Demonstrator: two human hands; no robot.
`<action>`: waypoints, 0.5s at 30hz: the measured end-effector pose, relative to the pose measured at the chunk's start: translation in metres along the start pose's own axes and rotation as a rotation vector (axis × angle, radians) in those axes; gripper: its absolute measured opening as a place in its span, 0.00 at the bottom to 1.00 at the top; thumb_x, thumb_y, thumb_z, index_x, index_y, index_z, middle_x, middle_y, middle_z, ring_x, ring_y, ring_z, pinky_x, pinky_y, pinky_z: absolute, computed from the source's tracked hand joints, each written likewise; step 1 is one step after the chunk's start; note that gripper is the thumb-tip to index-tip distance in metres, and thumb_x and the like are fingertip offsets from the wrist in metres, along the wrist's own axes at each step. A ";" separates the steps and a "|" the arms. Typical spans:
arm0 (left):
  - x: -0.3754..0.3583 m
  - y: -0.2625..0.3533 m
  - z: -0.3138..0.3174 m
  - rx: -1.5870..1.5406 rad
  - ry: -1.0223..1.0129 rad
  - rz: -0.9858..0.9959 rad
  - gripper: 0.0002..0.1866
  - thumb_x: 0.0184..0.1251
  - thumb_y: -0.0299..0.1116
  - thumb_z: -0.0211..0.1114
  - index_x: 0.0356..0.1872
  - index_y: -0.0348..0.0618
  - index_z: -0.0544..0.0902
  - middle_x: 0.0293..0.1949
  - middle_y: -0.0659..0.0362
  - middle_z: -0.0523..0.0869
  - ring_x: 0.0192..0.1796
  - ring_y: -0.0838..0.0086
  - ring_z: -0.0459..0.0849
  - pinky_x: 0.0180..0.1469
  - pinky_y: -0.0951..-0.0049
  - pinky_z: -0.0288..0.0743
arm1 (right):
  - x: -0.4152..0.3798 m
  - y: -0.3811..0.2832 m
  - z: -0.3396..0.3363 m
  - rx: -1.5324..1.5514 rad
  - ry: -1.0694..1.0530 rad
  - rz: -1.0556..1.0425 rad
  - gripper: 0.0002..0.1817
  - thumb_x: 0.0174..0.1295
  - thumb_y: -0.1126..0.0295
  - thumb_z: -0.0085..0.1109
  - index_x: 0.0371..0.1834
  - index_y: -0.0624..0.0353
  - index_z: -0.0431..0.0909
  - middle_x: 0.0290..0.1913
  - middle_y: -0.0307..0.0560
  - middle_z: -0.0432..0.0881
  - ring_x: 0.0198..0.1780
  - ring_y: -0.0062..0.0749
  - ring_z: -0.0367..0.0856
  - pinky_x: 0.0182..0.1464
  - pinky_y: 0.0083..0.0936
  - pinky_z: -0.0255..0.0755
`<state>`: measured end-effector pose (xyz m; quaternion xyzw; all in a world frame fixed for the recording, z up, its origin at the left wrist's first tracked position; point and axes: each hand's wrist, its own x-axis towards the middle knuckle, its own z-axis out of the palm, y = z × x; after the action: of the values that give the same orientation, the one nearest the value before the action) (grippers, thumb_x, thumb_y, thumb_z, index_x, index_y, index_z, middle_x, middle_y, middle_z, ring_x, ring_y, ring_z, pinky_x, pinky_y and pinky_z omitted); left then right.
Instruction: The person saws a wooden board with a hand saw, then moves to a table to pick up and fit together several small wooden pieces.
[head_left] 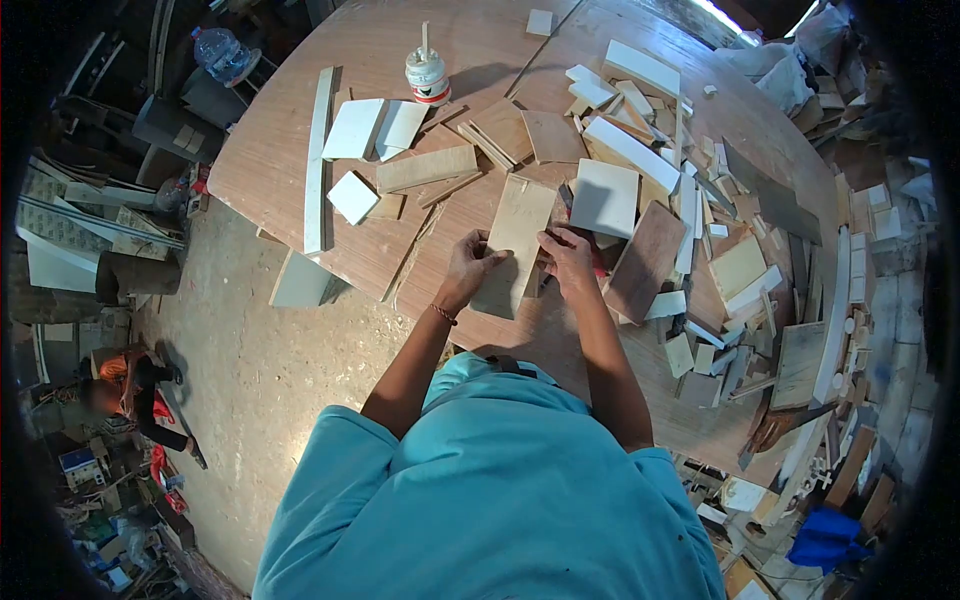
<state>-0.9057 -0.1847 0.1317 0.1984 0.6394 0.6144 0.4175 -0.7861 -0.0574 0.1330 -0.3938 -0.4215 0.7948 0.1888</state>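
Observation:
A flat rectangular wooden board [522, 215] is held at the table's near edge, its long side pointing away from me. My left hand [468, 268] grips its left edge, thumb on the face. On the opposite edge, my right hand [568, 262] has its fingers closed at the board's side. Partly hidden beyond my right hand lies something red and black, too covered to name. Close by on the right are a white-faced board [604, 197] and a dark brown wooden panel [646, 262].
Wood offcuts are heaped on the round table [400, 235], thickest at right. A white tub [428, 78] with a stick in it stands at the far side. A long white strip [318, 160] lies left. Another person [130, 390] sits on the floor at left.

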 end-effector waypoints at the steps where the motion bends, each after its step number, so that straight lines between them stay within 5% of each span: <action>1: 0.000 0.001 0.000 -0.004 -0.003 0.013 0.11 0.51 0.24 0.66 0.36 0.35 0.75 0.29 0.58 0.81 0.30 0.79 0.77 0.34 0.78 0.72 | -0.001 0.000 0.000 -0.057 0.026 -0.012 0.11 0.55 0.66 0.62 0.36 0.61 0.76 0.31 0.36 0.77 0.30 0.19 0.76 0.30 0.19 0.73; 5: 0.001 -0.001 0.009 0.195 0.083 0.110 0.10 0.49 0.23 0.66 0.34 0.37 0.76 0.29 0.57 0.81 0.30 0.75 0.79 0.34 0.76 0.72 | -0.004 -0.007 0.008 -0.114 0.097 0.004 0.17 0.54 0.56 0.63 0.35 0.59 0.76 0.30 0.35 0.74 0.30 0.19 0.73 0.29 0.19 0.71; 8: -0.001 0.004 0.019 0.576 0.191 0.367 0.10 0.46 0.21 0.64 0.33 0.39 0.77 0.29 0.54 0.78 0.31 0.66 0.79 0.34 0.71 0.72 | 0.006 0.003 0.005 0.000 0.050 0.043 0.21 0.53 0.53 0.63 0.36 0.60 0.74 0.33 0.38 0.73 0.30 0.22 0.72 0.32 0.22 0.73; 10: 0.000 0.000 0.023 0.693 0.200 0.629 0.10 0.44 0.19 0.61 0.31 0.38 0.77 0.28 0.53 0.76 0.31 0.59 0.78 0.33 0.68 0.72 | 0.003 0.000 0.007 0.086 0.062 0.086 0.21 0.53 0.56 0.63 0.38 0.61 0.71 0.37 0.42 0.73 0.34 0.27 0.75 0.35 0.29 0.75; 15: -0.012 -0.007 0.015 0.950 0.108 0.598 0.21 0.43 0.29 0.66 0.43 0.43 0.76 0.45 0.52 0.73 0.50 0.56 0.71 0.50 0.55 0.64 | 0.005 0.003 -0.006 0.270 0.011 0.004 0.16 0.54 0.71 0.57 0.45 0.63 0.67 0.42 0.51 0.76 0.39 0.37 0.80 0.39 0.35 0.77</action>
<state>-0.8857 -0.1857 0.1302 0.5054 0.7821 0.3600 0.0567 -0.7842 -0.0528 0.1266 -0.3699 -0.3089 0.8425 0.2409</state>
